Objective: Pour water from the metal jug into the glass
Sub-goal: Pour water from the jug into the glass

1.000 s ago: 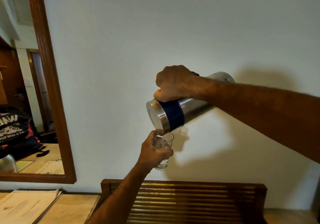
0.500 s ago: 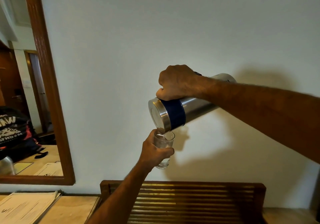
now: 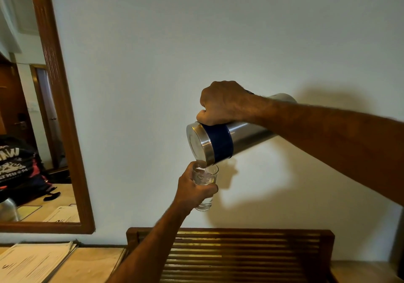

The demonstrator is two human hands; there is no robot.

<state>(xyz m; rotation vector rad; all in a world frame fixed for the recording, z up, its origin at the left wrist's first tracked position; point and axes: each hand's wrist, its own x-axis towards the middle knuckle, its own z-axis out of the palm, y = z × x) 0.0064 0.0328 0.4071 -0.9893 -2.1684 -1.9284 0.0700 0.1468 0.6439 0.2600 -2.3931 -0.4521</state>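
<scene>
A steel jug (image 3: 220,143) with a dark blue band near its lid is tipped almost level in front of the white wall, mouth pointing left and down. My right hand (image 3: 225,103) grips it from above, by the top. Directly under the jug's lip is a small clear glass (image 3: 206,176), held upright in the air by my left hand (image 3: 192,189), fingers wrapped round its lower half. Water runs from the jug into the glass, which shows water inside. The jug's far end is partly hidden behind my right forearm.
A slatted wooden rack (image 3: 240,256) stands below the glass against the wall. A wooden tabletop with printed papers (image 3: 32,263) lies at the lower left. A wood-framed mirror (image 3: 65,129) hangs on the left wall, reflecting a dark bag and a door.
Both hands hold nearly the same pose. The jug has tipped slightly further and the water in the glass has risen a little.
</scene>
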